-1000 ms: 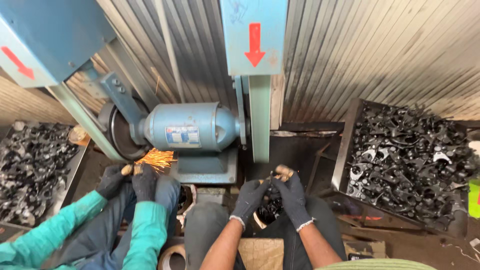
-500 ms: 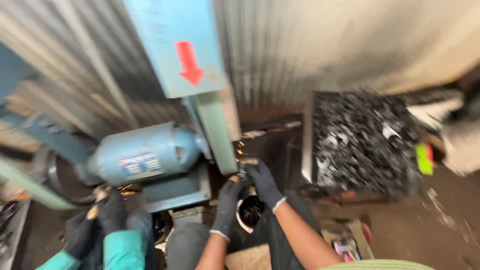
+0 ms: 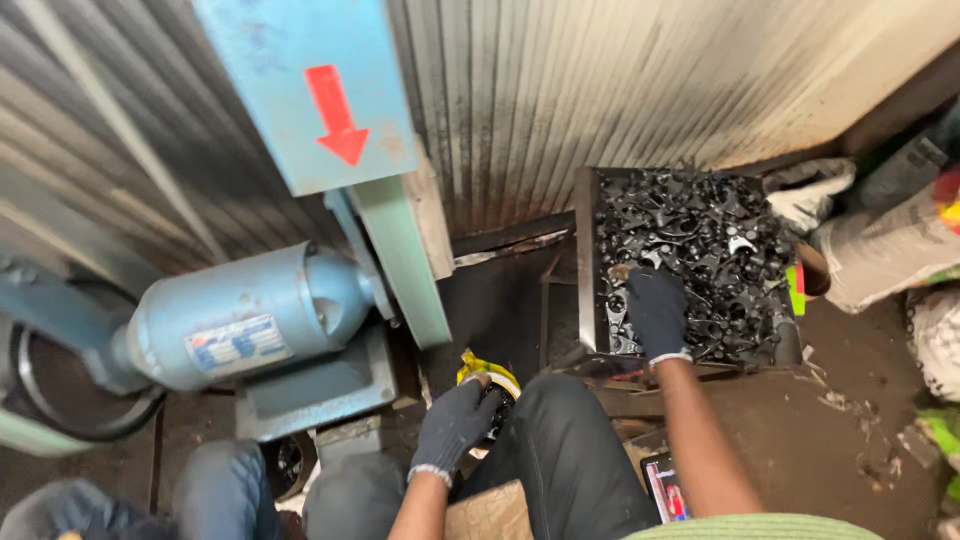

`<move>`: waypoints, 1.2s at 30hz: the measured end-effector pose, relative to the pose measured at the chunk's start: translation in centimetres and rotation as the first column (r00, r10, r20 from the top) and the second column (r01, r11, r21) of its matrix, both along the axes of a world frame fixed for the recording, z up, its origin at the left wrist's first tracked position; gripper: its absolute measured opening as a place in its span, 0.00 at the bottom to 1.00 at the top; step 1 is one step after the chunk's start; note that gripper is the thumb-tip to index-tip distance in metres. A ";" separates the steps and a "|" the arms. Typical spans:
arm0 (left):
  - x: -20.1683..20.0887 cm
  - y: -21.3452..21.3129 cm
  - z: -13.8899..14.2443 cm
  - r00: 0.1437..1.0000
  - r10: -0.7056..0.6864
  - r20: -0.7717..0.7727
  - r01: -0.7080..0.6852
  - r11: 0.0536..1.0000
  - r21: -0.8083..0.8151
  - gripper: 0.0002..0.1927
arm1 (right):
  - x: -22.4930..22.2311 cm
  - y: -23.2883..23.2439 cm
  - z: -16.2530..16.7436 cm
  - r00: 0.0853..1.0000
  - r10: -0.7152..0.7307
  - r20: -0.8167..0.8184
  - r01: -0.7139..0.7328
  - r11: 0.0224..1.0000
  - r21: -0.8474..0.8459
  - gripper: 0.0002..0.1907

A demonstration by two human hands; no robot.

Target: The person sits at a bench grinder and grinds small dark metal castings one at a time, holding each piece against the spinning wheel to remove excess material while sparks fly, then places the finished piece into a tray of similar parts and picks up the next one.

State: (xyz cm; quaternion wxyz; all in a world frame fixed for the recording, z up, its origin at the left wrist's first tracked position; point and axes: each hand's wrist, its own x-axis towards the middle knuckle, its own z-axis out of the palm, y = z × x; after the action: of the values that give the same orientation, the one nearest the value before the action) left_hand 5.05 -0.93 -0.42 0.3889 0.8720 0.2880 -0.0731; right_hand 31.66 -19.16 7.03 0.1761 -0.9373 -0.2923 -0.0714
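Right hand (image 3: 657,312) spread flat on black parts in tray (image 3: 585,260); left hand (image 3: 452,425) grips yellow-rimmed container (image 3: 487,372).

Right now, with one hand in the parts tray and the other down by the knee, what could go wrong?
The right hand reaches into a tray heaped with tangled black metal parts; an edge might snag or cut through the glove. The left hand rests on a small yellow-rimmed container close beside the blue grinder motor; from this angle I cannot tell whether the wheel is turning.
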 end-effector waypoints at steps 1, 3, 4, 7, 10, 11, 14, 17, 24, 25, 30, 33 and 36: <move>0.1 0.0 0.2 1.000 -0.020 -0.007 0.021 1.000 0.023 0.22 | 0.2 -0.2 0.3 0.995 0.097 -0.017 -0.093 0.984 0.152 0.17; 0.2 0.0 0.6 0.998 -0.035 0.042 0.032 0.997 0.068 0.21 | -0.4 -0.4 0.4 0.986 0.167 0.014 -0.160 0.910 0.384 0.17; 0.0 -0.2 0.8 0.998 -0.040 0.055 0.035 0.996 0.081 0.20 | -1.1 -0.4 0.3 0.990 0.140 0.017 -0.132 0.881 0.455 0.14; -0.8 -1.1 1.5 0.984 0.054 0.170 -0.052 0.999 -0.014 0.25 | -5.1 0.1 -0.7 0.902 0.325 -0.283 0.077 0.525 0.848 0.15; -1.9 -2.3 2.2 0.684 -0.017 0.729 0.079 0.996 -0.051 0.32 | -11.1 1.1 -2.5 0.580 0.690 -0.433 0.219 0.380 0.899 0.10; -2.4 -2.7 2.4 0.703 -0.034 0.711 0.102 0.993 -0.052 0.31 | -13.2 1.5 -3.0 0.313 0.864 -0.395 0.457 0.227 0.860 0.10; -3.9 -2.9 3.0 0.772 0.015 0.636 0.067 0.992 -0.105 0.28 | -18.1 2.2 -4.2 0.066 0.766 -0.639 0.651 0.452 0.609 0.12; -5.1 -2.9 3.3 0.866 0.234 0.441 -0.137 0.961 -0.241 0.30 | -20.4 2.0 -4.5 0.134 0.758 -0.638 0.429 0.536 0.727 0.13; -5.5 -3.1 5.1 0.868 0.207 0.451 -0.096 0.962 -0.257 0.30 | -20.8 1.9 -4.5 0.435 0.593 -0.677 0.134 0.701 0.700 0.10; -5.5 -3.0 5.5 0.884 0.194 0.425 -0.092 0.964 -0.249 0.30 | -20.5 2.1 -4.5 0.425 0.593 -0.684 0.183 0.683 0.707 0.09; -5.9 -1.4 5.7 0.843 0.316 0.436 -0.257 0.947 -0.191 0.26 | -19.0 4.6 -4.8 0.359 0.706 -0.611 0.050 0.639 0.768 0.10; -5.3 0.5 4.2 0.858 0.422 0.292 -0.380 0.905 -0.191 0.18 | -18.7 7.4 -5.4 0.383 0.732 -0.563 0.070 0.585 0.808 0.10; -3.7 1.8 2.6 0.890 0.342 0.300 -0.391 0.912 0.121 0.18 | -18.9 10.5 -6.1 0.400 0.651 -0.645 0.146 0.649 0.746 0.12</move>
State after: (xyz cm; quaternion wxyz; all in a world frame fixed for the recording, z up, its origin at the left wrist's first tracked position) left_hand 1.39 0.88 2.21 0.3521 0.8345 0.3970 0.1485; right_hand 12.74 -8.62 0.91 0.6540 -0.6174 -0.2577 0.3531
